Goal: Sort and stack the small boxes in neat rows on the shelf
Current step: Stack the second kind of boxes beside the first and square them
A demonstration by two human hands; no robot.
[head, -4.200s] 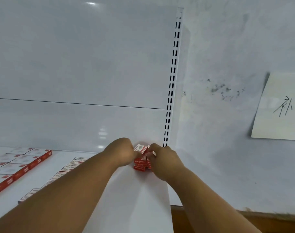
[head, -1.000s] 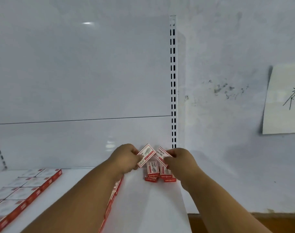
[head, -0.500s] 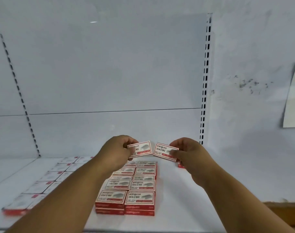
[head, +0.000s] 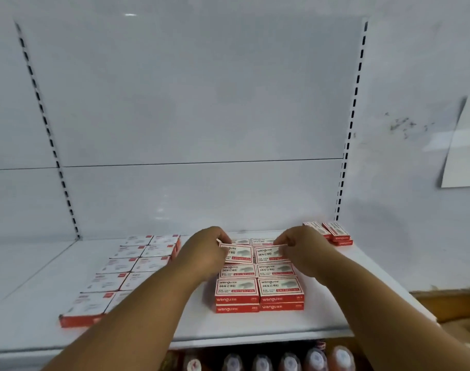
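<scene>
Red-and-white small boxes lie on a white shelf (head: 255, 328). My left hand (head: 204, 253) grips one box (head: 237, 254) and my right hand (head: 306, 247) grips another (head: 270, 254). Both boxes sit side by side, low over the middle stack (head: 259, 290), which is two columns wide and two layers high at the front. I cannot tell whether the held boxes touch the stack. A few loose boxes (head: 330, 232) lie at the shelf's back right corner.
A second block of boxes (head: 126, 271) in two columns covers the shelf's left part. Slotted uprights (head: 347, 145) flank the white back panel. Bottle caps (head: 290, 361) show below the shelf's front edge. A paper sheet (head: 464, 145) hangs on the right wall.
Both hands took a box each from the back right corner, carried them left, and have now lowered them onto the middle stack. The camera turned left and down.
</scene>
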